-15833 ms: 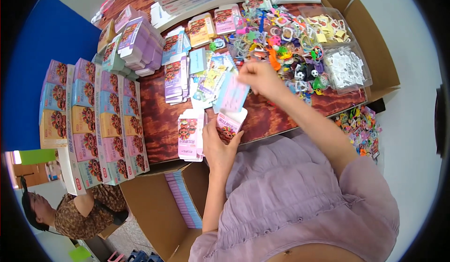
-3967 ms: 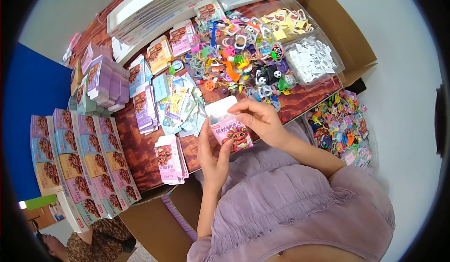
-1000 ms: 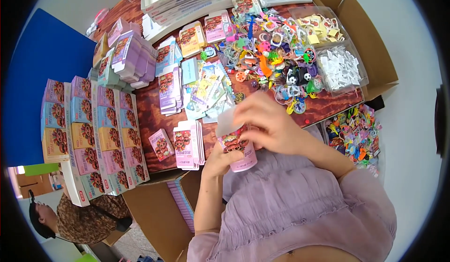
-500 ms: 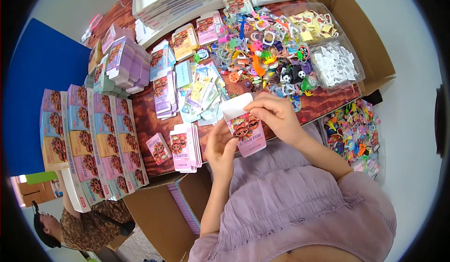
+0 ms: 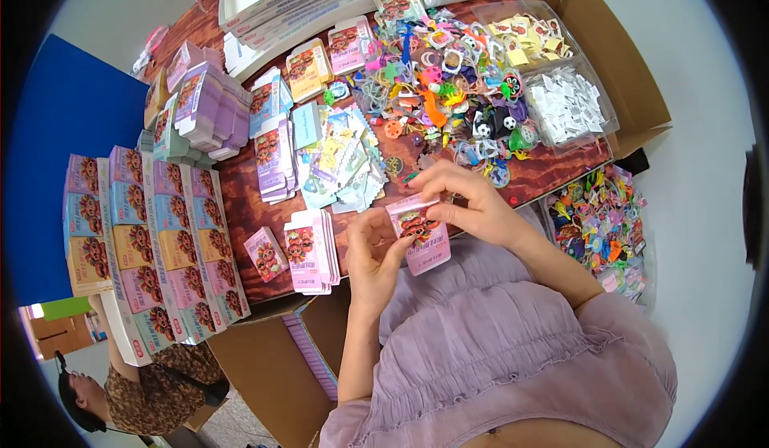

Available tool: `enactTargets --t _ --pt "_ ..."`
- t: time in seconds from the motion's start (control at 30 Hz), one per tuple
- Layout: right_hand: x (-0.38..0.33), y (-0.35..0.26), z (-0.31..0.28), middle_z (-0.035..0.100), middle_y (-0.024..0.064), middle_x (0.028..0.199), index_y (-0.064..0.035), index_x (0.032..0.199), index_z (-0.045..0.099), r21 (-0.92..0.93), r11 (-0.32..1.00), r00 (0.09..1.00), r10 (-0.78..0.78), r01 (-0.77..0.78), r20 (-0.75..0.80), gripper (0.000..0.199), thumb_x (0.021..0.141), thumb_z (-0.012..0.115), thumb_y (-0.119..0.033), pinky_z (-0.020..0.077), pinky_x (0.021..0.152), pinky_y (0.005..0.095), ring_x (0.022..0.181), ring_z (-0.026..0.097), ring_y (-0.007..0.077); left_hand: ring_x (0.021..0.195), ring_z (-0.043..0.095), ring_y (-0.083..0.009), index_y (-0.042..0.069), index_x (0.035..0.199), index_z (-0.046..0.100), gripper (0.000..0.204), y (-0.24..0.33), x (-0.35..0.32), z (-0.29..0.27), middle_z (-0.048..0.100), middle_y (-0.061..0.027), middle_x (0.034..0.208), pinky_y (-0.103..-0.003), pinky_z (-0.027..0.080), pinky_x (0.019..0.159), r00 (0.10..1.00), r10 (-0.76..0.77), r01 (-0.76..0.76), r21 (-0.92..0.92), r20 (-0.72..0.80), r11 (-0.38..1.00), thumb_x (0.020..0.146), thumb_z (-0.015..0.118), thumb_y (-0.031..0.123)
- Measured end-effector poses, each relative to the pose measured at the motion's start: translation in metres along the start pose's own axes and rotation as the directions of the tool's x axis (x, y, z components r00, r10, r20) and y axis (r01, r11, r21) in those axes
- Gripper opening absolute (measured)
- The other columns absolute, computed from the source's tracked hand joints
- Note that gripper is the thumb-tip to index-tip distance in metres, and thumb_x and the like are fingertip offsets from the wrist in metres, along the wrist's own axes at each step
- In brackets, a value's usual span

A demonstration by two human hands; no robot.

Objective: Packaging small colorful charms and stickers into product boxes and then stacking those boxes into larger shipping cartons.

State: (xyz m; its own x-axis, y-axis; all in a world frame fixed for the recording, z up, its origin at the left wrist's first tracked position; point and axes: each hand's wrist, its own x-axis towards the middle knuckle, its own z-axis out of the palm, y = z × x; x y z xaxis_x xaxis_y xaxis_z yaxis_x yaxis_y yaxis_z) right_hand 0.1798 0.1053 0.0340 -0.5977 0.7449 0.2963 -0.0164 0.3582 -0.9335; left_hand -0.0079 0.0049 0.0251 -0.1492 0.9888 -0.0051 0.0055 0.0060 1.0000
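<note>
Head view: we are finding the left hand [image 5: 370,254], half-curled, and the right hand [image 5: 474,206], pinching, holding a pink box [image 5: 421,238] over the near edge of the table [image 5: 243,211], closure unconfirmed; leftward, one closed carton [image 5: 266,255] is lying beside flattened cartons [image 5: 308,252], remaining unmade.

Over the near edge of the table [image 5: 240,199], about midway, the hands [image 5: 471,206] have a small box [image 5: 430,257] between them. Left of it, by that edge, lie a stack of cartons [image 5: 303,257] and a single box [image 5: 266,256]; filled display trays [image 5: 120,336] line the left edge. Behind the hands is a card pile [image 5: 344,159] — right of it a trinket heap [image 5: 448,87], then tags [image 5: 561,103] in tubs toward the right edge. Stacked trays [image 5: 320,7] sit along the far edge.
</note>
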Motion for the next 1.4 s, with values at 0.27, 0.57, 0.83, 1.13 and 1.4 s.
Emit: enactTargets --t 0.27,0.57,0.83,1.13,1.4 --pt "-0.003 0.005 0.006 0.068 0.0039 0.091 0.0007 0.090 0.063 0.373 0.784 0.846 0.534 -0.496 0.003 0.005 0.088 0.067 -0.002 0.0507 0.075 0.0249 0.081 0.064 0.0095 0.091 0.065 -0.0170 0.006 0.140 0.039 0.067 0.004 -0.002 0.002 0.061 -0.0102 0.104 -0.029 0.055 0.076 0.984 -0.135 0.121 0.117 0.114 0.986 0.082 0.069 -0.010" --pt "-0.016 0.011 0.004 0.068 0.0040 0.097 0.0022 0.099 0.068 -0.007 0.991 0.988 0.134 -0.134 0.072 0.013 0.089 0.067 -0.005 0.0502 0.075 0.0265 0.088 0.062 0.0079 0.091 0.064 -0.0142 0.003 0.136 0.049 0.053 -0.005 -0.001 -0.006 0.059 -0.0079 0.106 -0.026 0.053 0.078 0.983 -0.125 0.107 0.135 0.135 0.985 0.086 0.064 -0.010" --pt "-0.021 0.033 0.016 0.067 0.0074 0.101 -0.0018 0.117 0.059 0.517 0.718 0.859 0.506 -0.466 0.071 0.027 0.092 0.065 -0.011 0.0564 0.073 0.0266 0.089 0.067 0.0161 0.114 0.059 -0.0179 0.002 0.149 0.035 0.064 -0.019 0.005 -0.030 0.056 -0.0131 0.134 -0.031 0.047 0.098 0.933 -0.308 0.358 -0.367 0.188 0.859 0.089 0.053 -0.013" --pt "0.012 0.036 0.052 0.066 0.0073 0.083 -0.0008 0.096 0.062 0.387 0.739 0.824 0.557 -0.551 0.110 0.019 0.093 0.065 -0.019 0.0541 0.062 0.0334 0.073 0.067 0.0165 0.124 0.050 -0.0214 -0.002 0.144 0.034 0.078 -0.018 -0.006 -0.026 0.044 -0.0130 0.141 -0.035 0.044 0.104 0.988 -0.089 0.058 -0.234 -0.127 0.971 0.078 0.076 0.002" --pt "0.130 0.072 0.079 0.063 0.0126 0.093 -0.0035 0.096 0.064 -0.620 0.751 0.962 0.070 -0.226 -0.266 0.029 0.081 0.075 -0.026 0.0500 0.071 0.0415 0.089 0.064 0.0290 0.106 0.056 -0.0339 -0.001 0.135 0.049 0.075 -0.022 -0.008 -0.029 0.055 -0.0188 0.116 -0.041 0.046 0.092 0.985 0.113 0.020 0.731 -0.133 0.682 0.072 0.084 0.019"
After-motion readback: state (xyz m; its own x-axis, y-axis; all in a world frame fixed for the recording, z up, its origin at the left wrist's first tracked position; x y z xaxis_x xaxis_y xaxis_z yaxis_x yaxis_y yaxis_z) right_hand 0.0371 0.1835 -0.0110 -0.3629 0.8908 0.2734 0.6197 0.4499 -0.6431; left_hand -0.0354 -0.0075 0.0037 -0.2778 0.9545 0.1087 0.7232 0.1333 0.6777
